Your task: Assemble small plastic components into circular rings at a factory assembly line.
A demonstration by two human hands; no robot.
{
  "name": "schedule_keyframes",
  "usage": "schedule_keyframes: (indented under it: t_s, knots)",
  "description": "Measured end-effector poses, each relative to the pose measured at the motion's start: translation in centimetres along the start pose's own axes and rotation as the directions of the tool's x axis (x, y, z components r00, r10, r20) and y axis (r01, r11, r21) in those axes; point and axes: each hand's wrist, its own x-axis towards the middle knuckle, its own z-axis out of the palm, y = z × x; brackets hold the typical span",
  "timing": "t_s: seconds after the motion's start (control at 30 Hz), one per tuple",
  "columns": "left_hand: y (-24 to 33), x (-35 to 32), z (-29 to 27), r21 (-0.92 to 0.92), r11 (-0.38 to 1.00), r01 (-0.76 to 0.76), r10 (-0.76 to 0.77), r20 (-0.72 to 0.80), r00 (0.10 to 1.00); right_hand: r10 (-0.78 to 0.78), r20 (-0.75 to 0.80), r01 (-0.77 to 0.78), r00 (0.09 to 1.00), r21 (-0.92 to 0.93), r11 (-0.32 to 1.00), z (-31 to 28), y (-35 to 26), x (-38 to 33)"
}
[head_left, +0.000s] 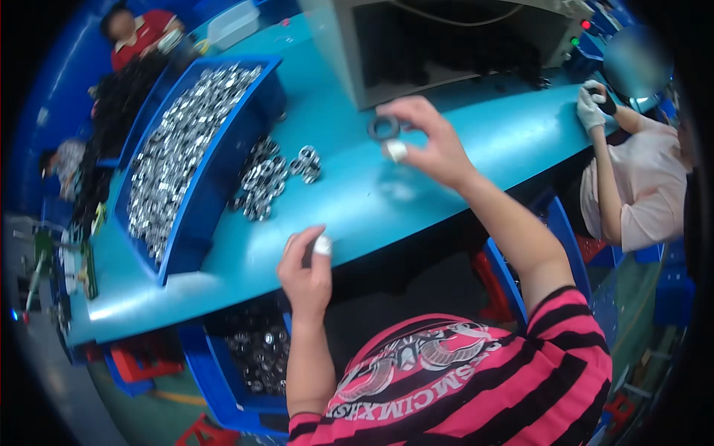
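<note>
My right hand (435,145) is raised over the teal table, pinching a dark ring (383,128) between thumb and fingers. White tape wraps that thumb's tip. My left hand (305,275) hovers at the table's near edge, fingers half curled and a gap between index finger and taped thumb; nothing shows in it. Beyond it, a loose heap of shiny metal rings (262,182) lies on the table, with a smaller cluster of rings (306,165) just to its right. Farther left, a long blue bin (195,197) holds a great many similar rings.
A grey box-like machine (349,56) with a dark opening stands at the back. Below the table edge sits another blue bin (204,375) of rings. At right, a co-worker's gloved hand (590,111) rests by the table. Other people are at far left. The table (342,201) is teal.
</note>
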Motion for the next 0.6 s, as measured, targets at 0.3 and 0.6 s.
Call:
schedule_keyframes:
  t_s: [0.3,0.6]
  knots:
    - [1.1,-5.8,1.2,-0.574,0.797,0.187,-0.078,0.21,0.975,-0.007,0.304,-0.046,0.953,0.165,0.985,6.0,-5.5,-11.4]
    - [0.7,-9.4,-0.1,-0.554,0.816,0.162,-0.11,0.126,0.986,-0.084,0.404,0.034,0.911,0.129,0.991,7.3,-6.9,-13.4]
